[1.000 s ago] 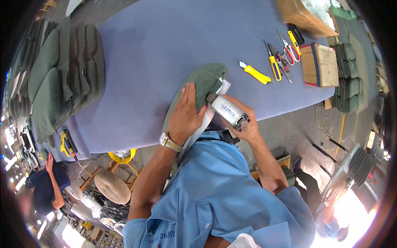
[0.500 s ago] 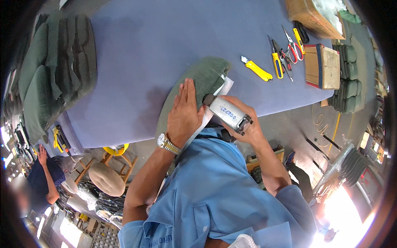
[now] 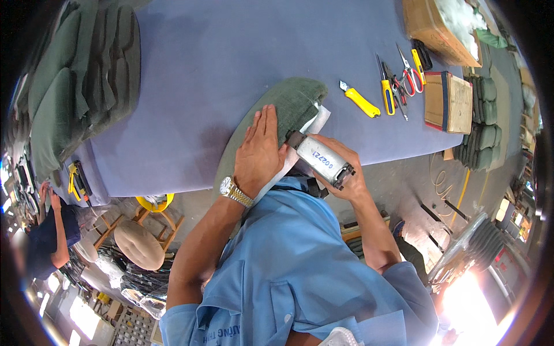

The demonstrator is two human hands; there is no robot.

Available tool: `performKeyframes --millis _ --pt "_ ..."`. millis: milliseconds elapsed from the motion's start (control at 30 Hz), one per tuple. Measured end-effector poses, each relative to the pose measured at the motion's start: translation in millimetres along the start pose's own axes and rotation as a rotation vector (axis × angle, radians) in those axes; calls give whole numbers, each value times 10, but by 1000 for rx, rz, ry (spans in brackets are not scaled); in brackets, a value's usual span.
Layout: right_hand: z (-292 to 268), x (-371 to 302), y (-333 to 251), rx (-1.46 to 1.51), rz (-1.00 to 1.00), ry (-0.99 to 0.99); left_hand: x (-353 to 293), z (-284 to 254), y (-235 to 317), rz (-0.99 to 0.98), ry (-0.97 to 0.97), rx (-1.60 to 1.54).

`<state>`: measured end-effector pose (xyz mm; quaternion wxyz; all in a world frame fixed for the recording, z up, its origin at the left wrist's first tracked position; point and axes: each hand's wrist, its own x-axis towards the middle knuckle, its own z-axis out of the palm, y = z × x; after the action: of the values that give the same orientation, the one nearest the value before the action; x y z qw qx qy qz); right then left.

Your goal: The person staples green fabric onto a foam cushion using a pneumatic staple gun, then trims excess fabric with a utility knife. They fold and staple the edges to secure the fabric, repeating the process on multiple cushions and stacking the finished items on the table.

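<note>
Now I have the left hand [image 3: 259,158] flat, fingers together, on the curved dark-green fabric cushion [image 3: 291,104] at the blue table's [image 3: 190,75] near edge; my right hand [image 3: 352,177] grasps a silver, black-nosed handheld tool [image 3: 323,160].

Left grip [image 3: 258,160] flat on a dark green cushion [image 3: 295,101], right grip [image 3: 353,183] around a silver tool [image 3: 325,158]

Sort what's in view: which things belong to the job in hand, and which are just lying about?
In use:
silver tool, in the right hand
green cushion, under the left hand

Apparently lying about:
yellow knife
screwdriver
red-handled scissors
</note>
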<state>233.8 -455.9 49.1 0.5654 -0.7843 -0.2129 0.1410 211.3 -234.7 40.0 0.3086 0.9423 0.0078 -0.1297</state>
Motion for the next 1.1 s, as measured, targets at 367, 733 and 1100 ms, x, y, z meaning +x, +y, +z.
performKeyframes --millis 367,733,1100 --pt "-29 65 -63 105 191 -107 1 77 26 -12 16 44" --pt "23 -39 -19 54 63 -61 15 -13 43 -8 -15 35" --pt "154 10 -85 177 86 -42 53 15 59 -50 -3 -24"
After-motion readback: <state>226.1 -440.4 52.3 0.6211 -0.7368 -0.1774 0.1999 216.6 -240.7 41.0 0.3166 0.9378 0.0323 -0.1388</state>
